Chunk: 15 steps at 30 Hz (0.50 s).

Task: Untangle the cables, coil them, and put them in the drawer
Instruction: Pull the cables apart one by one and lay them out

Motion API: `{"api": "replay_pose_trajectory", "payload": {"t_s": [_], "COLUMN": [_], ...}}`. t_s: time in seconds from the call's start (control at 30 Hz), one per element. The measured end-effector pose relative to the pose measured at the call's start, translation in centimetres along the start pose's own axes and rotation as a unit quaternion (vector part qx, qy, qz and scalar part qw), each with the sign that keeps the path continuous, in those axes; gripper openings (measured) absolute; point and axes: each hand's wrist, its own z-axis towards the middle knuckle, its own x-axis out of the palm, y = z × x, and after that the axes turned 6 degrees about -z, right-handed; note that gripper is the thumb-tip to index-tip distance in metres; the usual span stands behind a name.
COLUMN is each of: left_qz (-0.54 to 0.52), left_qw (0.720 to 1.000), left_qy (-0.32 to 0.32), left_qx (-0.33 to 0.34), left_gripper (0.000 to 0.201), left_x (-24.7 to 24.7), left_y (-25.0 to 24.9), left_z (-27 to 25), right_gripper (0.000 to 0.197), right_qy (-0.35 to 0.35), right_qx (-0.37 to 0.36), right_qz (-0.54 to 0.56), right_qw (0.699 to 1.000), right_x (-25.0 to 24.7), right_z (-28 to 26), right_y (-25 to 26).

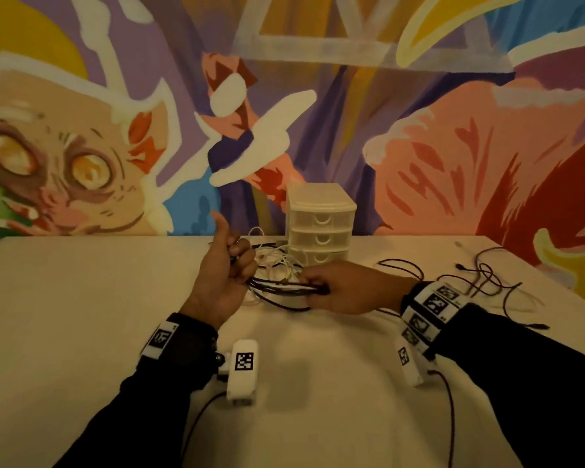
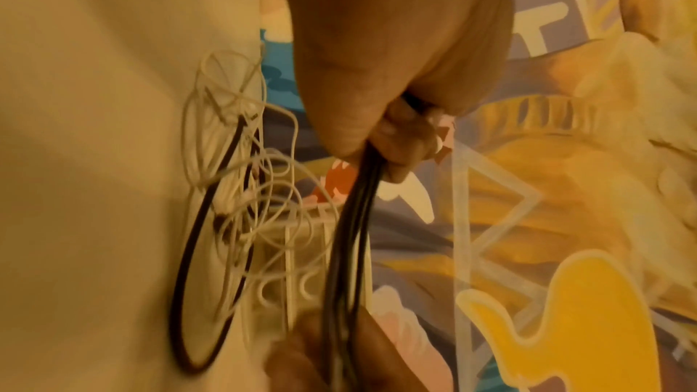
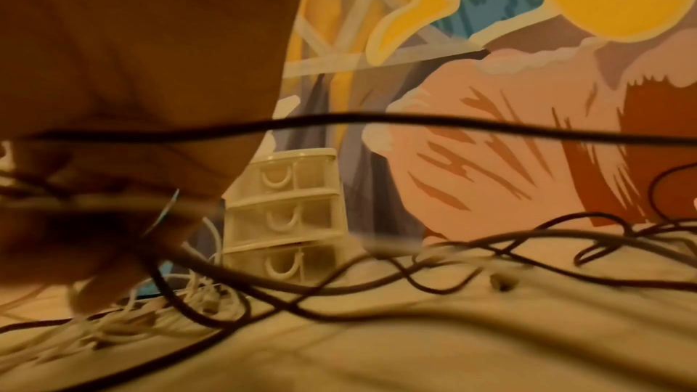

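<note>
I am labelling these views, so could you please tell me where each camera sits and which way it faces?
Head: looks forward and down at the table; both hands and sleeves show.
Left wrist: looks along the left hand gripping the black cable.
Right wrist: sits low, faces the wall; right hand shows.
All three share the drawer unit.

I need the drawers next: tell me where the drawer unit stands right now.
In the head view the small drawer unit stands centre, at the table's far edge against the painted wall, just beyond the right hand, with the white cable tangle at its left foot.
</note>
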Motion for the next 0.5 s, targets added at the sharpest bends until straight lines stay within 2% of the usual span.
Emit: {"api": "replay_pose_trajectory", "payload": {"t_s": [0.03,0.07,0.1,0.17,0.23,0.3,0.33,0.37,0.43,0.5], "left_qz": [0.023,0.046,0.064,0.066,0.031,0.045,0.077,0.107,0.143,0.157], "left_qw": [0.999,0.998,0.995,0.993,0.991,0.985,0.981,0.977,0.972,0.972], "left_qy": [-0.028,-0.050,-0.066,-0.080,-0.066,-0.052,-0.054,-0.058,-0.062,-0.066], "left_qx": [-0.006,-0.017,-0.030,-0.064,-0.115,-0.158,-0.169,-0.175,-0.176,-0.164], "left_gripper": [0.057,0.059,0.062,0.069,0.069,0.054,0.047,0.042,0.037,0.035], "left_x": [-0.6,-1.0,-1.5,-2.2,-2.5,-2.4,-2.4,-2.3,-2.3,-2.5], "left_y": [-0.2,-0.3,-0.4,-0.6,-0.9,-0.9,-0.6,-0.4,0.2,0.6], "left_z": [0.2,0.4,0.5,0.6,0.6,0.6,0.6,0.6,0.6,0.7], "right_gripper": [0.014,0.016,0.025,0.058,0.083,0.088,0.084,0.078,0.058,0.041], "right_qy": [0.009,0.049,0.119,0.266,0.343,0.345,0.340,0.329,0.270,0.150], "right_qx": [0.009,0.018,0.033,0.089,0.124,0.142,0.155,0.164,0.171,0.177], "right_qz": [0.009,0.010,0.012,0.045,0.148,0.261,0.280,0.262,0.128,0.074], "right_qw": [1.000,0.999,0.992,0.959,0.919,0.890,0.884,0.892,0.939,0.970], "right_x": [-0.5,-1.0,-1.3,-1.7,-1.4,-0.9,-1.0,-1.1,-1.9,-2.4], "right_z": [-0.3,-0.8,-1.3,-2.6,-3.7,-4.4,-4.5,-4.5,-3.9,-2.2], "right_y": [-0.4,-0.7,-1.1,-1.9,-3.6,-5.0,-5.1,-5.2,-4.6,-4.4]}}
